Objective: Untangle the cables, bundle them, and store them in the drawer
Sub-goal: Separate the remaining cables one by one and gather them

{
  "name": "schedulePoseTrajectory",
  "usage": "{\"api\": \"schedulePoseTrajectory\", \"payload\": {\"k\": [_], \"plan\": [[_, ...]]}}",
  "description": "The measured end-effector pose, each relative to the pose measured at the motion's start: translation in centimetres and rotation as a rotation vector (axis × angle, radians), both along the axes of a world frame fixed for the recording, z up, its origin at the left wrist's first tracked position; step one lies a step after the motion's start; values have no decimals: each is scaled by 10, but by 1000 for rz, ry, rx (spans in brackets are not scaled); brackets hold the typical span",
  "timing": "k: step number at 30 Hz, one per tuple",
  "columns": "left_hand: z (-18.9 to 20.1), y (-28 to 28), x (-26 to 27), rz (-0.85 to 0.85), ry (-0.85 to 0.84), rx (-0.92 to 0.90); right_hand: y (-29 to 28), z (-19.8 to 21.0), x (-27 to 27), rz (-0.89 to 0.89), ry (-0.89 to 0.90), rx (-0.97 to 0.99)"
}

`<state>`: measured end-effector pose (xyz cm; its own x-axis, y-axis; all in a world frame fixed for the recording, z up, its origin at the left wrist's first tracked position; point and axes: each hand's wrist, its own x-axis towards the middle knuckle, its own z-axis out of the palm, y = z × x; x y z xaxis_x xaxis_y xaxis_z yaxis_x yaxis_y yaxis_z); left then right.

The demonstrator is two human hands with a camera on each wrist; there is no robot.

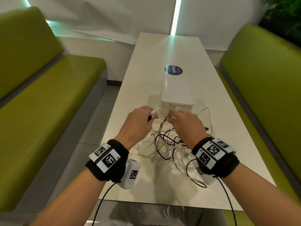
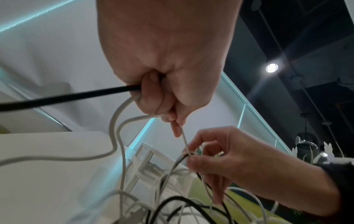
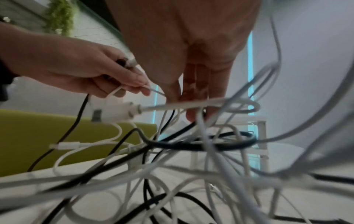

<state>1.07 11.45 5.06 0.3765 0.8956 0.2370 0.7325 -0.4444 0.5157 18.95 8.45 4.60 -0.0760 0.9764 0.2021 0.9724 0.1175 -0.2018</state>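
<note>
A tangle of white and black cables lies on the white table, lifted at its far side by both hands. My left hand grips the ends of several cables, white and black, with a white plug sticking out past the thumb. My right hand pinches a thin white cable stretched between the two hands, its fingertips down among the loops. Just beyond the hands stands a white plastic drawer box; its front is hidden behind them.
Green benches run along both sides of the narrow table. A round dark sticker is on the tabletop beyond the box. Loose white plugs lie near my left wrist. A plant stands at the far right.
</note>
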Motion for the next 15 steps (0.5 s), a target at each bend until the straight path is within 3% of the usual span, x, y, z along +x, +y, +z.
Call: {"api": "schedulePoseTrajectory", "payload": {"k": [3, 9, 12, 15], "plan": [[5, 1, -9, 20, -81, 3, 0, 4, 11, -35, 140, -54], [-3, 3, -3, 57, 141, 17, 7, 12, 1, 22, 84, -13], [-2, -3, 7, 22, 141, 33, 2, 13, -7, 59, -2, -10], [-5, -4, 12, 8, 80, 89, -5, 13, -9, 91, 20, 3]]}}
